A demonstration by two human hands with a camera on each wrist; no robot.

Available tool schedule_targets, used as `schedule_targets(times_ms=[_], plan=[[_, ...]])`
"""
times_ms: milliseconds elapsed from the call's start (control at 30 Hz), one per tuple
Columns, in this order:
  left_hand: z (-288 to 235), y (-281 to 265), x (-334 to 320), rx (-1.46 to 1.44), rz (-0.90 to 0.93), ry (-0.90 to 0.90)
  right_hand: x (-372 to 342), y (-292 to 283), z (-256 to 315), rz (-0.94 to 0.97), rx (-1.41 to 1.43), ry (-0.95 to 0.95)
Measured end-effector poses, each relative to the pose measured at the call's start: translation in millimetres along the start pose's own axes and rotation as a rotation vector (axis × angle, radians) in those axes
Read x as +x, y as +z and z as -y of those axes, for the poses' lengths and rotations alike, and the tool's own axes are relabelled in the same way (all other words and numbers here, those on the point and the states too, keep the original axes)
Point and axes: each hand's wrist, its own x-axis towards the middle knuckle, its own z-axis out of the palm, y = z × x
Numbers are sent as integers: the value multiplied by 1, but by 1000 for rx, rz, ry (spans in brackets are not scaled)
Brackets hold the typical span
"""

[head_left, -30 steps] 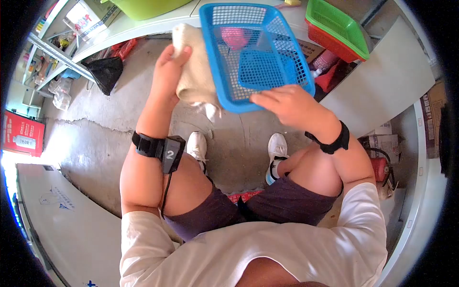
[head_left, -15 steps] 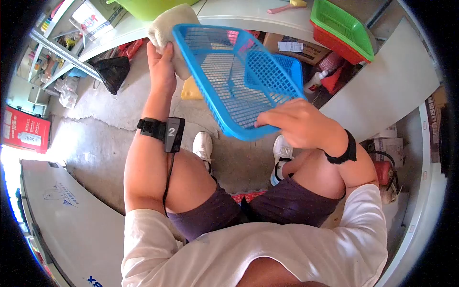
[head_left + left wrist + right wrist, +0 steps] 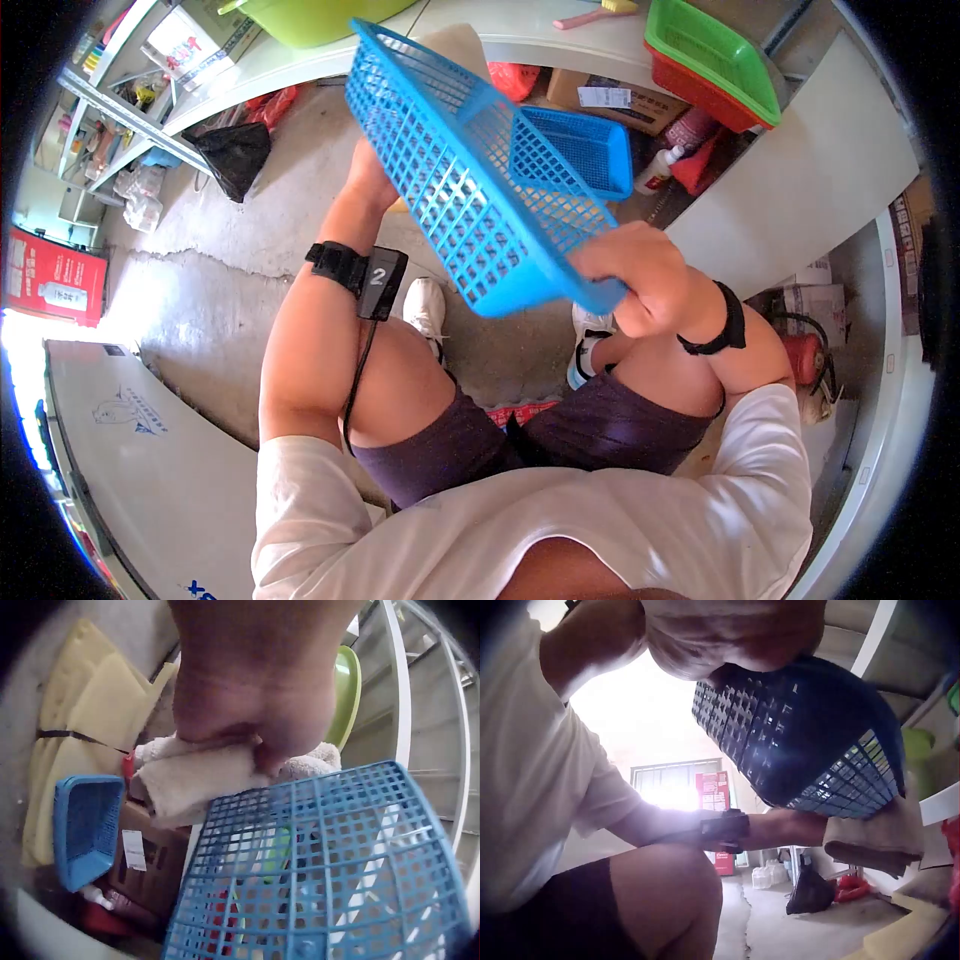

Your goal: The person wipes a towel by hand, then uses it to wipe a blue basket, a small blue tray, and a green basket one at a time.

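A blue mesh basket (image 3: 440, 180) is held tilted in the air, its near end gripped by the right hand (image 3: 640, 275), whose fingers curl over the rim. In the left wrist view the left hand (image 3: 259, 712) grips a folded cream towel (image 3: 195, 776), which lies against the basket's mesh (image 3: 322, 855). From the head view the left hand (image 3: 372, 178) is mostly hidden behind the basket, and the towel (image 3: 455, 45) shows above its far side. The right wrist view shows the towel (image 3: 877, 836) under the basket's far end (image 3: 862, 772).
A white bench (image 3: 520, 25) bears a green basin (image 3: 310, 20) and a pink-handled brush (image 3: 600, 13). Green and red baskets (image 3: 712, 60) are at the right. Below are a smaller blue basket (image 3: 590, 150), a cardboard box (image 3: 640, 105) and a white bottle (image 3: 660, 170). A black bag (image 3: 235, 155) hangs at left.
The basket has tipped steeply, so its outer mesh side now faces the head camera. The left hand and towel have shifted right, behind the basket. The right hand has turned with the rim.
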Motion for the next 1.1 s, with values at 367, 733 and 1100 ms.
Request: schedule_targets(times_ms=[367, 733, 1100], plan=[[-9, -10, -4, 236, -104, 302, 6, -2, -11, 17, -130, 61], [-32, 10, -12, 99, -37, 522, -1, -4, -36, -149, -83, 131], [-50, 46, -44, 307, -145, 749, 2, 3, -47, -296, 12, 388]])
